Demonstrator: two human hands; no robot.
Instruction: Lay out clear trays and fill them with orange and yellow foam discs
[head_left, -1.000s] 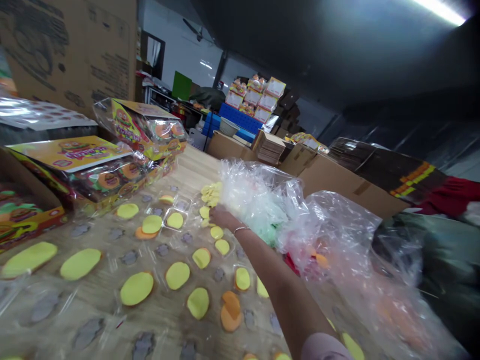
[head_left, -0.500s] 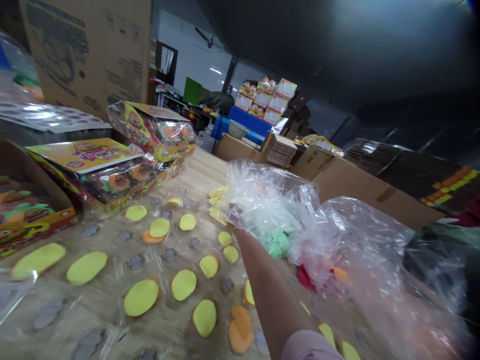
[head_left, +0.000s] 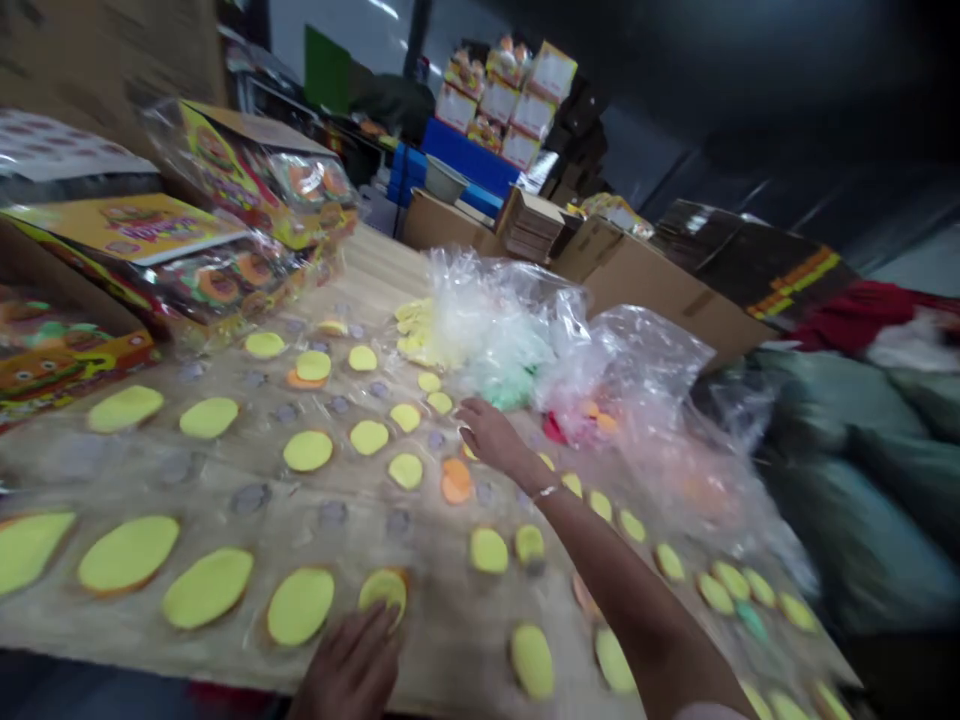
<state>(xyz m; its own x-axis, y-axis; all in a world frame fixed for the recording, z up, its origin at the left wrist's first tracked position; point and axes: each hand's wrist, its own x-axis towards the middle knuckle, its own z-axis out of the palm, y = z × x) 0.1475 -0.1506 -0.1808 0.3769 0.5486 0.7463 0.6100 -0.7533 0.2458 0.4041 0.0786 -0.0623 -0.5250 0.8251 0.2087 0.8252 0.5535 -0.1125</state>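
At the table's front edge, the fingers of my left hand (head_left: 352, 655) close on the near rim of a yellow disc (head_left: 382, 590) that has an orange edge beneath it. My right hand (head_left: 491, 435) stretches over the middle of the table, beside the clear plastic bag of green pieces (head_left: 510, 370). Its fingers are smeared by motion, so whether they hold anything is unclear. Around both hands lie rows of yellow discs (head_left: 300, 605), some on orange pieces, among flat grey pieces (head_left: 251, 497). An orange piece (head_left: 456, 481) shows its bare top below my right hand.
Yellow pieces (head_left: 416, 330) are piled beside the bags. Another clear bag (head_left: 667, 450) holds reddish pieces. Printed burger boxes (head_left: 187, 240) stand on the left. Cardboard boxes (head_left: 660, 280) line the table's back edge, and green sacks (head_left: 847, 480) lie to the right.
The view has tipped down and swung right. My right hand has come out from the bags toward me, and my left hand has come into view at a yellow disc.
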